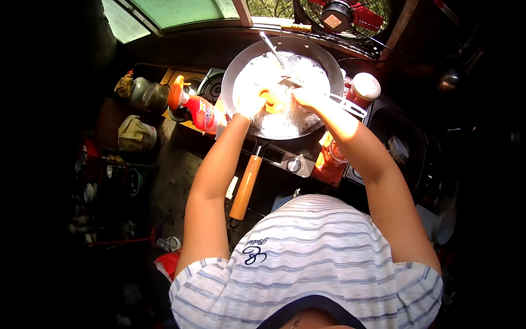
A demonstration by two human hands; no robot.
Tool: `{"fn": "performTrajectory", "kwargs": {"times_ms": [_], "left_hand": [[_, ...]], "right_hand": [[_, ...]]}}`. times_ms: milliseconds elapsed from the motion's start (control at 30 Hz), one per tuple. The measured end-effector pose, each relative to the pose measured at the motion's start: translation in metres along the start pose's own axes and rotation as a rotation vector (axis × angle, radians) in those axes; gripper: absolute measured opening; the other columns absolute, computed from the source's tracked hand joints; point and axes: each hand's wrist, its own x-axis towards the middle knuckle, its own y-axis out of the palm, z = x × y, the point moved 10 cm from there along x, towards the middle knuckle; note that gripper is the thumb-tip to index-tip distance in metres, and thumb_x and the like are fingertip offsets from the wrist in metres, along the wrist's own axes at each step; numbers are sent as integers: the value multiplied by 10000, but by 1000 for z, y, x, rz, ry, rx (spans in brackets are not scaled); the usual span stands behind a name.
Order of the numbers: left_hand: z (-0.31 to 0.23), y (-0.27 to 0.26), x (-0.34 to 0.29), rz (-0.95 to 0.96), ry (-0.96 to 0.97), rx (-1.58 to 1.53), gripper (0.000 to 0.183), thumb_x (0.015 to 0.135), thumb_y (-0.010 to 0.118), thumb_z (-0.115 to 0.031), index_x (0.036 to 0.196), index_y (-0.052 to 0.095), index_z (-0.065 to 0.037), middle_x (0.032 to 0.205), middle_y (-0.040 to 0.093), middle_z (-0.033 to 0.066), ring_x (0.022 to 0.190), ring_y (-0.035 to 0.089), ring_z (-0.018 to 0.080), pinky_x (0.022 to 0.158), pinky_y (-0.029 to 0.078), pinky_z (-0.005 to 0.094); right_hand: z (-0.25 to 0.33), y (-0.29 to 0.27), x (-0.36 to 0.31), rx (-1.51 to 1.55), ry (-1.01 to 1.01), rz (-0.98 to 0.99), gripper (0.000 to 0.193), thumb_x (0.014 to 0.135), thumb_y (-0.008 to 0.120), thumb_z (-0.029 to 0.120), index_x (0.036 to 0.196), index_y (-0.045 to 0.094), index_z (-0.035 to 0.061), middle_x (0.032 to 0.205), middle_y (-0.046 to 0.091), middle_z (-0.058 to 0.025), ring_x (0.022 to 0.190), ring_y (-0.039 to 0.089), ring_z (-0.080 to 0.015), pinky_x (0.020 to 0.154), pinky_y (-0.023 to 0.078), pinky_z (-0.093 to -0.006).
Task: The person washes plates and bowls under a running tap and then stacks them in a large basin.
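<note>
Both hands are inside a large wok (229,77) filled with white, foamy water, under strong glare. My left hand (253,104) is closed on the edge of a small orange curved thing (269,102), whose kind the glare hides. Opposite it, my right hand (307,97) has its fingers bent together low over the foam; what they hold, if anything, is washed out. Just beyond the fingers a dark piece (290,82) shows in the water. One utensil with a pale handle (268,45) leans on the far rim, and a slotted light handle (350,105) sticks out at the right.
The wok's wooden handle (246,186) points toward me over the stove front with its knob (294,164). Left stands a red spray bottle (201,114) with an orange trigger; right, a white-lidded jar (366,88). Behind are a fan (339,19) and a window (186,13).
</note>
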Motion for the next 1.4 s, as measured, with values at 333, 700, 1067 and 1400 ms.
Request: {"fn": "performTrajectory", "kwargs": {"times_ms": [333,700,1067,1400], "left_hand": [[13,9,-13,224,-495,-959,408,806,433,-34,1213,440,-62,1197,476,118,1074,481,201,842,449,347],[-66,16,-38,146,224,412,697,659,571,-448,1232,413,-83,1211,434,193,1138,387,347,975,291,412],[-81,19,-25,592,185,575,432,686,524,-274,1085,523,-107,1176,471,142,1160,366,310,985,283,357],[-44,37,-31,716,-183,-632,412,796,495,-398,1083,519,-103,992,579,81,896,554,184,783,434,311]], "right_hand": [[-60,101,23,-751,-218,109,336,776,499,202,1106,542,154,1146,505,-119,1101,438,-236,918,365,-395],[4,31,-4,-940,-259,-51,240,764,479,135,978,573,78,968,570,-156,823,582,-277,645,479,-420],[24,3,29,-71,100,408,181,715,620,263,739,623,84,588,535,-3,514,492,-122,452,402,-284],[183,-108,33,694,-132,291,134,767,591,212,794,583,81,694,546,-3,646,533,-98,533,408,-250]]}}
